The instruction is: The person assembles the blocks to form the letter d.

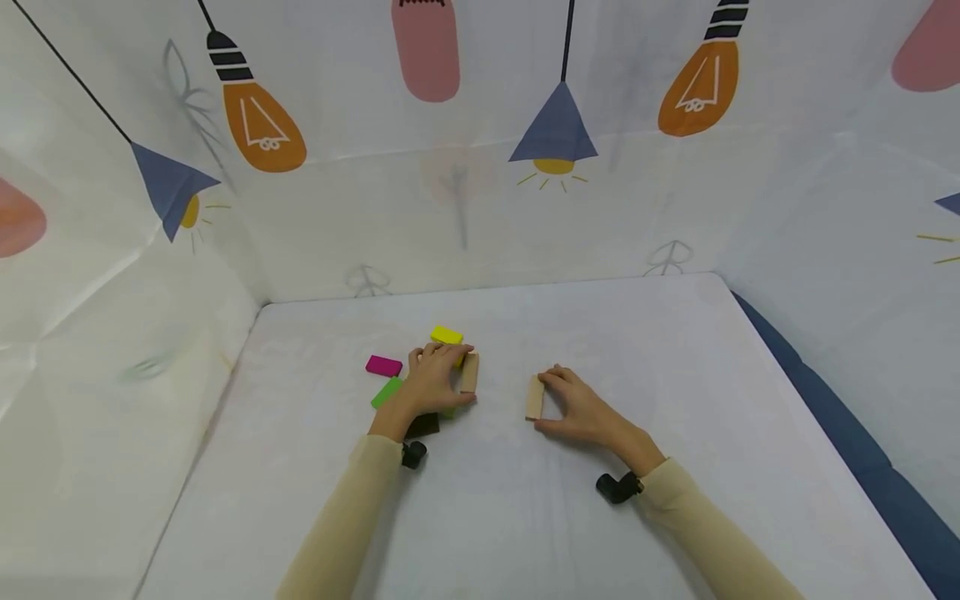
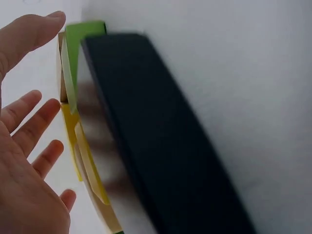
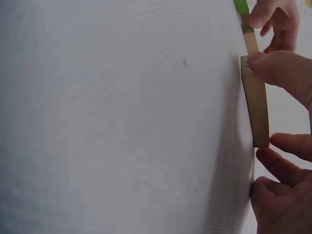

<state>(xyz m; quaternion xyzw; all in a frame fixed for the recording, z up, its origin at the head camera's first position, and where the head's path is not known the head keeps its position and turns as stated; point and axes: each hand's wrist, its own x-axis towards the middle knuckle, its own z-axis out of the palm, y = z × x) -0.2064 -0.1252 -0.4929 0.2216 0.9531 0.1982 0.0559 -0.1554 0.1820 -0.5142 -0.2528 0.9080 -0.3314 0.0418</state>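
Near the middle of the white table, my left hand point(image 1: 431, 379) spans a plain wooden block point(image 1: 469, 373), thumb at its near end and fingers at its far end. In the left wrist view a green block point(image 2: 87, 36) partly covers that wooden block, and contact is hard to judge. To the right, my right hand point(image 1: 588, 412) pinches a second wooden block point(image 1: 534, 397) by its ends. The right wrist view has this block point(image 3: 256, 107) on the table between thumb and fingers. A gap separates the two wooden blocks.
Around my left hand lie a yellow block point(image 1: 447, 335), a magenta block point(image 1: 384, 366), a green block point(image 1: 387, 392) and a dark block point(image 1: 423, 425), partly hidden by the hand and wrist. Lamp-printed white cloth point(image 1: 480, 217) hangs behind the table and along its sides.
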